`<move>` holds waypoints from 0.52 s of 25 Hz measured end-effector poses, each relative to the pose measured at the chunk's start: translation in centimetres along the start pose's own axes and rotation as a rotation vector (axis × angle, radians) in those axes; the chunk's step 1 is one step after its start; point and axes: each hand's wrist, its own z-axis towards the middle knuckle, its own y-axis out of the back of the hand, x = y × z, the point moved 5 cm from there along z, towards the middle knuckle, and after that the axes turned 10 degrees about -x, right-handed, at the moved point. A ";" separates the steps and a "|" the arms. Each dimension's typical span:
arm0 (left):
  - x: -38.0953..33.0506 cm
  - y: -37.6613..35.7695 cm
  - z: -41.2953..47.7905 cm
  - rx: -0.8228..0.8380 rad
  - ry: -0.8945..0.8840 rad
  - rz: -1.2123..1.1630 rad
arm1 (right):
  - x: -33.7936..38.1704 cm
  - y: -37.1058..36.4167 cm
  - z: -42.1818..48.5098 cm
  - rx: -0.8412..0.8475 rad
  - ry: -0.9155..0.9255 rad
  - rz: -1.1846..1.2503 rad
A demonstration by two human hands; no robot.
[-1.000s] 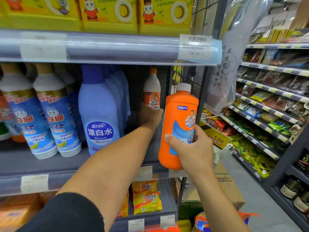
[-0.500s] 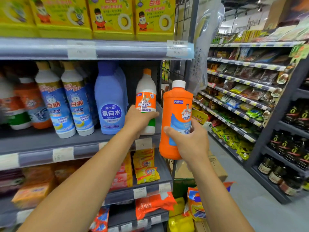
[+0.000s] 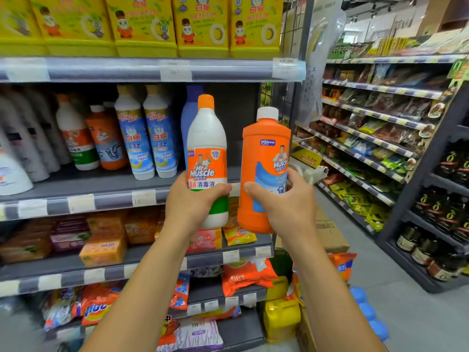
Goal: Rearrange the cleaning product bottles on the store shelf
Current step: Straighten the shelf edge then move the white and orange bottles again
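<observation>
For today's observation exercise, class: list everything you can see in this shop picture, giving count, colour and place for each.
white bottle: one, white with orange cap, held in front of the middle shelf
orange bottle: one, orange with white cap, held to the right of the white one
blue-label bottles: two in front, white and blue, middle shelf
blue bottle: one seen, behind the white bottle
yellow boxes: a row, top shelf
soap packs: several, orange and pink, lower shelf
snack shelves: many mixed packs, right aisle
dark jars: several, far right, low
left hand: grips the white bottle
right hand: grips the orange bottle
</observation>
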 end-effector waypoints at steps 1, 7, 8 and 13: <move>0.3 1.0 -0.3 -0.013 0.008 -0.017 | 0.3 -0.3 -0.6 0.010 0.005 -0.001; 3.2 7.6 0.0 -0.062 0.032 -0.053 | 0.5 -4.9 -3.6 0.078 0.011 0.037; 3.6 9.2 0.4 -0.078 0.019 -0.041 | 0.4 -6.3 -4.1 0.093 0.005 0.047; 5.1 17.4 3.3 -0.183 0.014 0.000 | -0.2 -14.1 -6.8 0.201 -0.036 0.056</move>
